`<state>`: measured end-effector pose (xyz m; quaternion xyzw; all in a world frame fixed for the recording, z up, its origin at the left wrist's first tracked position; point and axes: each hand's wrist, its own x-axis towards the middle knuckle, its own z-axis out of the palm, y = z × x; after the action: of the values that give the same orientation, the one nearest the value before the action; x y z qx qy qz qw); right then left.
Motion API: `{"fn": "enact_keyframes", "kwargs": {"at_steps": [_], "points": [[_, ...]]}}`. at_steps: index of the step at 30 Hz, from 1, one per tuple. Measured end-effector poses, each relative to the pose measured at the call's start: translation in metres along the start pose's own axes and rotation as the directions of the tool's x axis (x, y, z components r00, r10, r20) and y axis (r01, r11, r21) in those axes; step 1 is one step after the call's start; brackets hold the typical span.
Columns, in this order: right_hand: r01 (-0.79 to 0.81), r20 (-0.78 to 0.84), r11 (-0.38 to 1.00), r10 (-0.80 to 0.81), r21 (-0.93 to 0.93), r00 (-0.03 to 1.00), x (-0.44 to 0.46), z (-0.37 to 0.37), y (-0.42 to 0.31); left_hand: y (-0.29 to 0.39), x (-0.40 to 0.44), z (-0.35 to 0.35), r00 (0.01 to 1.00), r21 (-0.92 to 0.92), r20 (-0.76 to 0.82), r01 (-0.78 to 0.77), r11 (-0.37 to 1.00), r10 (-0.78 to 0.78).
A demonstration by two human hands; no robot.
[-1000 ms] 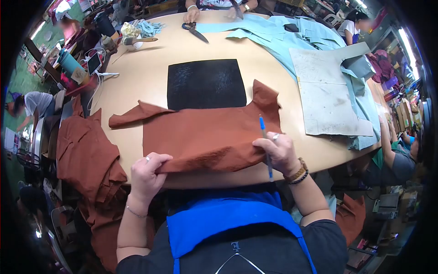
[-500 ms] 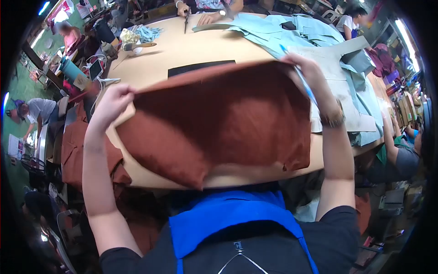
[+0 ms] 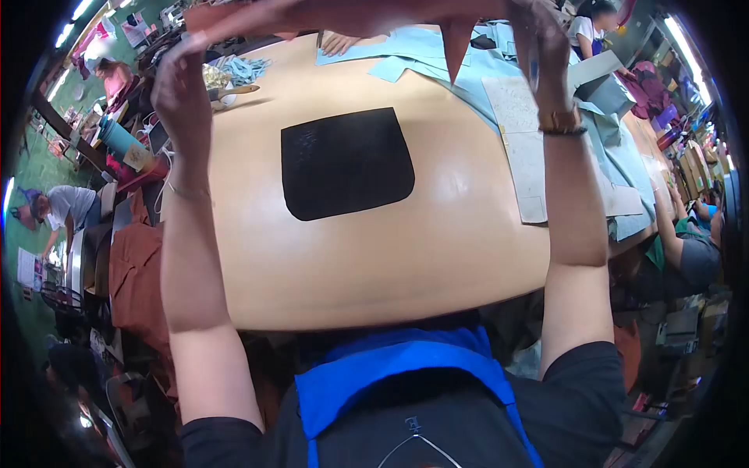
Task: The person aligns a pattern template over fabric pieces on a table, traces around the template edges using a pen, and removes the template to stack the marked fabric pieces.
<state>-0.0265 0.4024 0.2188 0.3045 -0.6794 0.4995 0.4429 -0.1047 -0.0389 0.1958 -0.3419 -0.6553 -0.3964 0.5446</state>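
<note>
My left hand (image 3: 182,97) and my right hand (image 3: 544,58) are raised high, each closed on one end of a reddish-brown sheet of soft material (image 3: 351,19). It stretches between them along the top edge of the view, and a pointed corner hangs down near my right hand. Whether it is cloth or leather I cannot tell. A blue-and-white pen (image 3: 534,64) shows in my right hand too, partly hidden. Below, a black panel (image 3: 347,165) with two rounded corners lies flat on the tan table (image 3: 460,257).
Light-blue cut pieces (image 3: 425,54) and a grey pattern board (image 3: 519,156) cover the right side. A brush (image 3: 234,92) lies at the left edge by a cloth bundle (image 3: 243,69). Another person's hand (image 3: 340,43) rests across the table. More reddish-brown material (image 3: 136,273) hangs at left.
Both hands have risen and carried the reddish-brown sheet up and away from me. The black panel, mostly covered before, is now in full view. The person opposite is largely hidden.
</note>
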Motion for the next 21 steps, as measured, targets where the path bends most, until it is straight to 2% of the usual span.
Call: {"fn": "enact_keyframes", "kwargs": {"at_steps": [1,2,3,5,7,9,12,16,19,21], "points": [[0.064,0.038,0.972,-0.057,-0.226,0.998,-0.025,0.0,0.005,0.003,-0.03,-0.003,0.999,-0.054,0.041,0.025,0.998,-0.022],[0.135,0.076,0.889,-0.113,-0.437,0.991,-0.049,0.0,0.011,0.015,-0.061,-0.008,0.986,0.081,0.128,0.097,0.992,-0.107],[0.107,0.076,0.875,-0.08,-0.472,0.994,-0.076,0.002,0.018,0.005,-0.107,-0.008,0.918,-0.216,0.154,0.393,0.894,-0.367],[-0.234,0.074,0.864,0.296,-0.447,0.952,-0.133,0.004,0.009,0.03,-0.158,-0.024,0.839,0.099,0.381,0.38,0.92,-0.388],[-0.212,0.147,0.827,0.332,-0.52,0.932,-0.18,0.003,0.015,0.041,-0.21,-0.033,0.729,0.131,0.509,0.461,0.878,-0.459],[-0.197,0.207,0.805,0.367,-0.56,0.907,-0.223,0.001,0.015,0.064,-0.226,-0.048,0.632,0.301,0.641,0.316,0.9,-0.436],[-0.136,0.314,0.755,0.42,-0.641,0.851,-0.259,-0.005,-0.008,0.088,-0.236,-0.069,0.589,0.322,0.711,0.212,0.923,-0.384],[-0.204,0.34,0.708,0.545,-0.676,0.766,-0.274,-0.011,-0.062,0.124,-0.234,-0.097,0.535,0.334,0.754,0.188,0.924,-0.381],[-0.168,0.349,0.691,0.541,-0.703,0.765,-0.288,-0.022,-0.089,0.153,-0.235,-0.113,0.468,0.334,0.794,0.196,0.922,-0.388],[-0.201,0.358,0.692,0.573,-0.693,0.737,-0.288,-0.03,-0.107,0.163,-0.244,-0.122,0.466,0.313,0.795,0.233,0.921,-0.388]]}}
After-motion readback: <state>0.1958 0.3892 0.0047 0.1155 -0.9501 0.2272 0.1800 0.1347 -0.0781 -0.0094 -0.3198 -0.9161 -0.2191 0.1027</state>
